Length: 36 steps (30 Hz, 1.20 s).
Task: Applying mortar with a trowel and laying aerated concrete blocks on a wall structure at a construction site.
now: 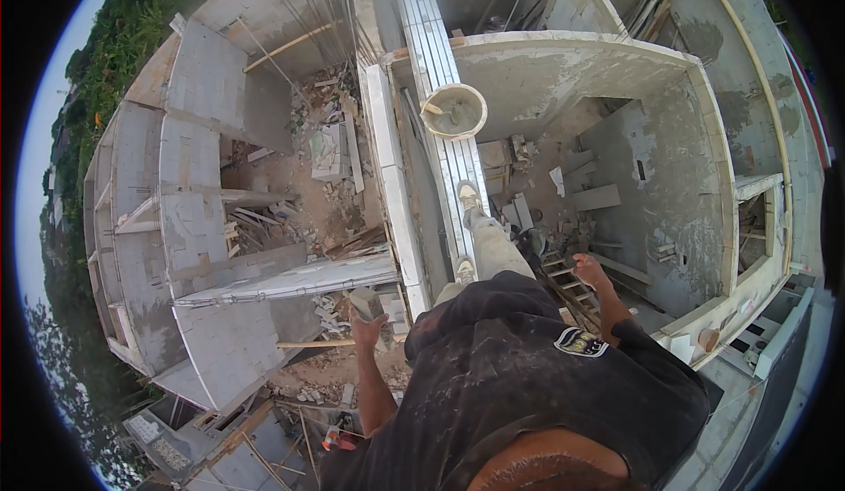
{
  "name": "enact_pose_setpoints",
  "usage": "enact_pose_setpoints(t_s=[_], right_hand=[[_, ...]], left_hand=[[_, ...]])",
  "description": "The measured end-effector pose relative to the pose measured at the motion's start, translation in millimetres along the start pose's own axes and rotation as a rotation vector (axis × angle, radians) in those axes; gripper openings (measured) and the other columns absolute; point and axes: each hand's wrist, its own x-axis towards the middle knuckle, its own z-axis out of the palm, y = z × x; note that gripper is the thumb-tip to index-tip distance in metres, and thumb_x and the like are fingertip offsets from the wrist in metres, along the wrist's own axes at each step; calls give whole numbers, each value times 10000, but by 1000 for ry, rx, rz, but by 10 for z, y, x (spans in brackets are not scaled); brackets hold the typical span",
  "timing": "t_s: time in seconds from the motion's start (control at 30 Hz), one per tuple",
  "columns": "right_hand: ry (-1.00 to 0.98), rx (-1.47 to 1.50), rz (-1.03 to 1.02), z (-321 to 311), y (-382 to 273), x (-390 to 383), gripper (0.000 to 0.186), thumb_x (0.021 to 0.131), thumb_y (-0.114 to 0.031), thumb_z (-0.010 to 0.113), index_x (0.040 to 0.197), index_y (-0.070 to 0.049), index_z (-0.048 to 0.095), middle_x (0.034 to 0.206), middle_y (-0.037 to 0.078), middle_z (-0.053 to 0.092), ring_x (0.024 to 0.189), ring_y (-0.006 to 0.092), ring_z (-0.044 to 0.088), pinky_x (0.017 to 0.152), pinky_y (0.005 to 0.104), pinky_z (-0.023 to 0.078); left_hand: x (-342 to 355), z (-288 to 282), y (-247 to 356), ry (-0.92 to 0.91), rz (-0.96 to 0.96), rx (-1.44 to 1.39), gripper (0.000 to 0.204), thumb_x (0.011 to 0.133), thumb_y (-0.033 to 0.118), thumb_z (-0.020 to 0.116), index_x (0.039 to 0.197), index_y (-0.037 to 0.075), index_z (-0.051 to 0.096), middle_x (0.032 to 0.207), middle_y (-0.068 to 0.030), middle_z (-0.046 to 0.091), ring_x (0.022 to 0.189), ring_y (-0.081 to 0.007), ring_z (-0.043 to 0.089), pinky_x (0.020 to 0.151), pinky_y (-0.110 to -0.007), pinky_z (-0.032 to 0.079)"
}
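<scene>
A long, shiny metal plank point(459, 164) is laid high above roofless, unfinished rooms, and it is stood on in pale shoes point(468, 195). A round bucket point(475, 127), partly filled with wet grey mix, is set on the plank ahead of the shoes.

The left hand point(367, 326) is held out over the rooms on the left. A grey block point(363, 301) is seen right at its fingers; whether it is pinched by the grip or lies below cannot be told. The right hand point(591, 271) is held out on the other side with its fingers curled; whether its grip is spread or pressed together cannot be told.

Beside the plank, a wall point(385, 121) with a pale top is run lengthwise. On the right, a deep room is enclosed by a grey wall point(656, 152) patched with plaster. On the left, the ground is covered with rubble point(319, 214). Trees point(66, 179) are seen at the far left.
</scene>
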Motion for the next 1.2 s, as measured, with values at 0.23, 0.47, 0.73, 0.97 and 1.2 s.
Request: enact_pose_setpoints(t_s=[0.23,0.47,0.73,0.97,1.2], right_hand=[[-11,-36,-172,-600,-1338,1187,506,804,-130,674,1284,-39,542,1064,145,662,1024,270,624,878,366,481],[-181,6,-362,-171,-2731,2348,474,806,-111,650,1262,-29,551,1011,140,647,980,285,619,873,356,469],[-303,57,-402,986,-3649,3179,665,764,-144,697,1368,-29,441,1346,197,501,1250,334,481,1045,367,389],[-305,92,-342,1846,-4146,4299,964,715,-131,730,1481,-33,154,1537,237,192,1371,369,328,1092,380,343],[-323,94,-372,2260,-4402,5036,964,724,-159,732,1492,-46,161,1500,285,243,1314,396,409,1072,433,365]], left_hand=[[462,362,-108,-24,-198,150,958,596,137,837,1385,-73,335,1113,-209,621,949,-272,622,823,-355,507],[163,602,-377,-157,-419,261,860,679,161,797,1391,-26,352,1019,-146,640,904,-278,635,801,-396,510],[363,447,434,-433,-585,452,907,660,232,784,1409,21,319,1203,-265,540,1122,-422,533,946,-456,444],[479,430,648,-406,-714,589,1164,567,444,859,1472,83,224,1254,-274,503,1160,-447,509,973,-488,434],[428,519,844,-467,-921,447,1155,574,455,854,1465,58,236,1290,-279,489,1180,-444,501,988,-487,429]])
